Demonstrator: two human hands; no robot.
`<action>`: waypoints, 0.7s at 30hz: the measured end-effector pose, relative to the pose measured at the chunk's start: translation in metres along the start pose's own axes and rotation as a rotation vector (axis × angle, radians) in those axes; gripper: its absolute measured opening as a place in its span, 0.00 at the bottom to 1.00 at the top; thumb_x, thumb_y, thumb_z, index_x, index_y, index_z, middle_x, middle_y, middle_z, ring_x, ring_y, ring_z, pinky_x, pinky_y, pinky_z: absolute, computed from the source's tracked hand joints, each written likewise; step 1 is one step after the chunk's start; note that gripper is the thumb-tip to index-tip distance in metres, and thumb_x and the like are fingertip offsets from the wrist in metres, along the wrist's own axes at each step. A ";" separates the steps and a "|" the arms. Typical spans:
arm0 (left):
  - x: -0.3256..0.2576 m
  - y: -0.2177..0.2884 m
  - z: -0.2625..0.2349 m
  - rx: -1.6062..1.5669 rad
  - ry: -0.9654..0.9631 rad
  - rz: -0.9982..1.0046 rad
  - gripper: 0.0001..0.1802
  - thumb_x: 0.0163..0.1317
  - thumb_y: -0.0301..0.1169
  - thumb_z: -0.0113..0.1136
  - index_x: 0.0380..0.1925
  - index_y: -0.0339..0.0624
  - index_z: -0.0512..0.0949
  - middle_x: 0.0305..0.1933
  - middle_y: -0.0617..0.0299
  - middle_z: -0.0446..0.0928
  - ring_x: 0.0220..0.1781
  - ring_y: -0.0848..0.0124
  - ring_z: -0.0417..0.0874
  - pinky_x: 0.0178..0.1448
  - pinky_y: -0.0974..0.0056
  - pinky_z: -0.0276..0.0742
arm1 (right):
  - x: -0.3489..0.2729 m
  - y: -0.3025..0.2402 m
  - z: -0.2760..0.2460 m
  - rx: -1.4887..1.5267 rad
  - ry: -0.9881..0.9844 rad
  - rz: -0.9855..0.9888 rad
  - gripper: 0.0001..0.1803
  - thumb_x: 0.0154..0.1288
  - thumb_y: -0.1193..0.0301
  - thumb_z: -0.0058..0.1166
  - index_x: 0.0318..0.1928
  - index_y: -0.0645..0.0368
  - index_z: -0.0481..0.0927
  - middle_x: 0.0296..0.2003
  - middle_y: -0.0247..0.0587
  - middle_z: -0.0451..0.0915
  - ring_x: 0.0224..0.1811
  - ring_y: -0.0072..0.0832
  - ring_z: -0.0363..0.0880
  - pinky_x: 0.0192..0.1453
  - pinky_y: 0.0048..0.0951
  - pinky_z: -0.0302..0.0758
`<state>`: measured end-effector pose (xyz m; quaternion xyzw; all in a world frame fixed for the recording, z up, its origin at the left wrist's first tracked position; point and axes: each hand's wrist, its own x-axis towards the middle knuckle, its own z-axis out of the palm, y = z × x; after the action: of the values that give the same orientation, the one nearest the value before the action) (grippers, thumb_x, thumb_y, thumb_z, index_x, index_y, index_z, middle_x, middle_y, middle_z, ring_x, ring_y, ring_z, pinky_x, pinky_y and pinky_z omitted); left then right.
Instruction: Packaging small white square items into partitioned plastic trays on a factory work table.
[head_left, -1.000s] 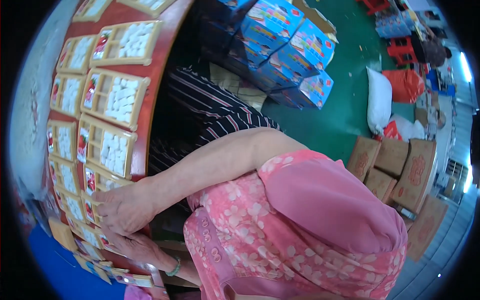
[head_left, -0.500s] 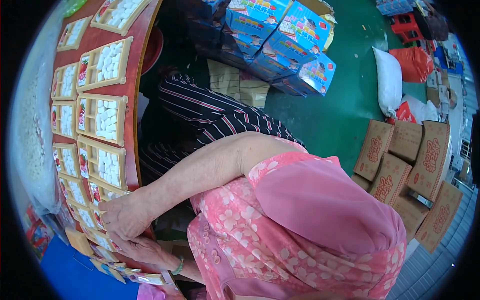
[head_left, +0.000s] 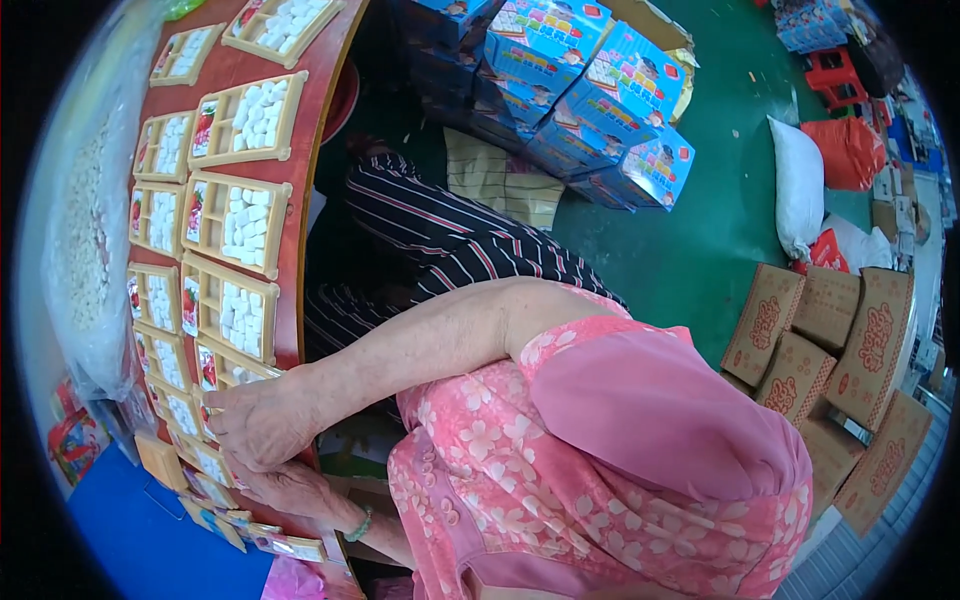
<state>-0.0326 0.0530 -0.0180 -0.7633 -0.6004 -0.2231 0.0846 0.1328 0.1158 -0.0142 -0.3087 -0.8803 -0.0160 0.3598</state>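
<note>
My right hand (head_left: 262, 420) reaches across from the right, its fingers curled on the rim of a beige tray (head_left: 222, 378) of white pieces at the near edge of the red table (head_left: 296, 250). Just below it, partly under it, my left hand (head_left: 292, 490) with a green bracelet (head_left: 360, 524) lies by small trays and packets (head_left: 290, 546); its fingers are hidden. Several more beige trays (head_left: 236, 222) filled with white pieces lie in rows along the table.
A clear bag of white pieces (head_left: 85, 230) lies left of the trays. Striped trousers (head_left: 440, 240) show beside the table. Blue printed cartons (head_left: 590, 90) are stacked on the green floor (head_left: 720, 240), brown cartons (head_left: 840, 350) at right, and a white sack (head_left: 798, 185).
Both hands stay on the same trays at the table edge. The view has shifted, so the rows of trays sit lower and more of the table's far end shows.
</note>
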 end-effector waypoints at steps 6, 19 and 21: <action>-0.002 0.014 -0.001 0.760 -0.097 -0.015 0.23 0.73 0.43 0.51 0.57 0.36 0.74 0.61 0.53 0.77 0.60 0.53 0.77 0.62 0.52 0.69 | -0.002 -0.014 0.001 0.037 0.202 0.101 0.09 0.60 0.65 0.58 0.25 0.53 0.81 0.31 0.32 0.82 0.42 0.31 0.79 0.60 0.40 0.69; -0.008 -0.006 0.001 0.335 0.053 -0.087 0.34 0.78 0.52 0.40 0.72 0.40 0.62 0.75 0.51 0.63 0.78 0.52 0.60 0.78 0.36 0.49 | -0.115 0.039 -0.082 0.130 0.507 0.208 0.17 0.59 0.59 0.65 0.24 0.55 0.73 0.28 0.31 0.73 0.35 0.33 0.75 0.44 0.38 0.70; -0.009 -0.002 -0.003 0.353 0.053 -0.071 0.34 0.78 0.52 0.41 0.72 0.40 0.62 0.76 0.52 0.63 0.79 0.52 0.59 0.78 0.36 0.51 | -0.142 0.049 -0.098 0.053 0.484 0.267 0.14 0.58 0.63 0.67 0.27 0.54 0.76 0.29 0.31 0.75 0.36 0.33 0.77 0.44 0.38 0.71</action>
<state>-0.0371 0.0445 -0.0196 -0.7087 -0.6545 -0.1369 0.2251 0.2998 0.0554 -0.0428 -0.3997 -0.7202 -0.0185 0.5667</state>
